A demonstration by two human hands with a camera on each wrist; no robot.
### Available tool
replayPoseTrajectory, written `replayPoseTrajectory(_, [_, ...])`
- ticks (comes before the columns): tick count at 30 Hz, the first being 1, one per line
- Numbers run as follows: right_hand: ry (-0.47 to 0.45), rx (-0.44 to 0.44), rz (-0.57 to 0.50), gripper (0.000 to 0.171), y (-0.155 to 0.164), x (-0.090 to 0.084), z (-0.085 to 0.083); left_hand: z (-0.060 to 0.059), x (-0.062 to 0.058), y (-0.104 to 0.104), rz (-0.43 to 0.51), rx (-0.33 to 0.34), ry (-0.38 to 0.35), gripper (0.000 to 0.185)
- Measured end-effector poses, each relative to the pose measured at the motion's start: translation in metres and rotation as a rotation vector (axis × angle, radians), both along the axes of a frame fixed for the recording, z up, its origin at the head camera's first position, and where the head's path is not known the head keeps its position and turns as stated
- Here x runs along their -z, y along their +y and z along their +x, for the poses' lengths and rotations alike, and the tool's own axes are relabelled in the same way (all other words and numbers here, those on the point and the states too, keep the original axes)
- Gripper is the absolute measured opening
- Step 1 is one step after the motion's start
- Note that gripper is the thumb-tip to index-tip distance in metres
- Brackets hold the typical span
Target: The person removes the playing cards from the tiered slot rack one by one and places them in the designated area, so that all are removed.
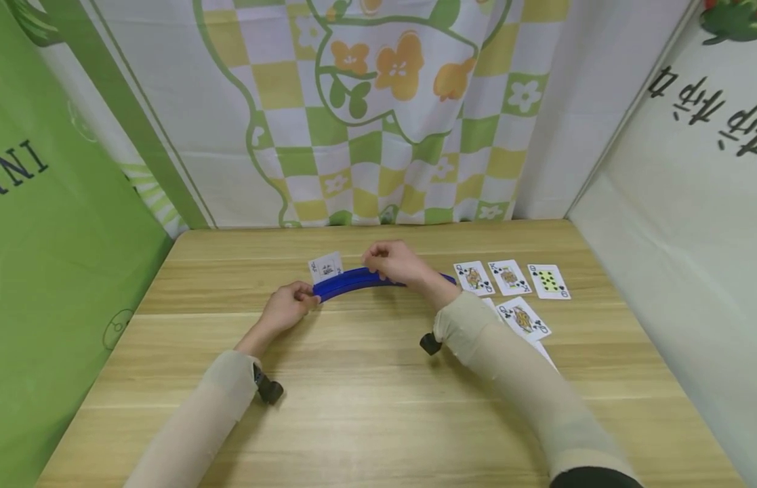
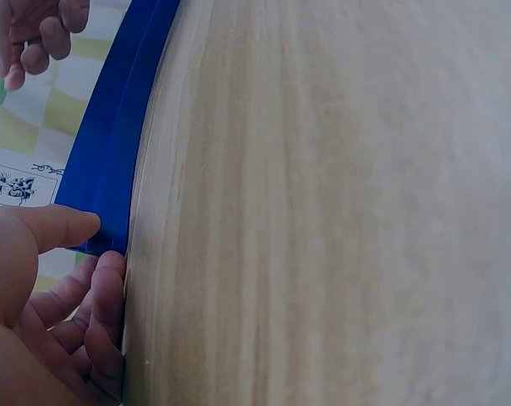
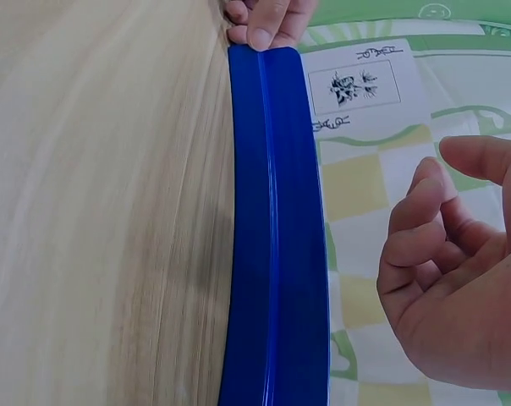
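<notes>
A curved blue card holder (image 1: 348, 280) lies across the far part of the table. At its left end my left hand (image 1: 284, 308) pinches it; in the left wrist view the thumb (image 2: 78, 227) is on top and the other fingers are at the end and side. One joker card (image 1: 326, 268) stands in the holder near that end, leaning back. My right hand (image 1: 400, 263) hovers over the holder's right half, fingers loosely curled. Nothing shows between thumb and fingertips in the right wrist view, where the hand (image 3: 458, 262) is beside the holder.
Right of the holder lie face-up cards: a queen (image 1: 474, 278), a king (image 1: 509, 278) and a yellow-tinted number card (image 1: 549, 281) in a row. Nearer is another queen (image 1: 524, 318), with more cards partly hidden by the right sleeve (image 1: 506, 359). A patterned curtain (image 1: 384, 169) hangs behind the table.
</notes>
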State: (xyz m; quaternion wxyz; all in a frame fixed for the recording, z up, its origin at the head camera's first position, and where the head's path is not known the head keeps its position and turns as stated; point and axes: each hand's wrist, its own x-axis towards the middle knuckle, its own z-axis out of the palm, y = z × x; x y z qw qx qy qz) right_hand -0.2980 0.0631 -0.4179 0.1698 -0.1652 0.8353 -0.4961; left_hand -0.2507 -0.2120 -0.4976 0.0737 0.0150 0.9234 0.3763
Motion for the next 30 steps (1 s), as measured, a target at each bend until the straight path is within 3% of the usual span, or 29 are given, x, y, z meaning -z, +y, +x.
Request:
replayPoseTrajectory(16, [-0.036,0.004,-0.027,0.019,-0.025,0.003,-0.009,-0.001,0.004,0.0,0.007,-0.011,-0.018,0.037])
replayPoseTrajectory(30, [-0.037,0.016,-0.028,0.022,-0.04,-0.001,-0.015,-0.001,0.001,0.002,0.015,-0.017,-0.007,0.036])
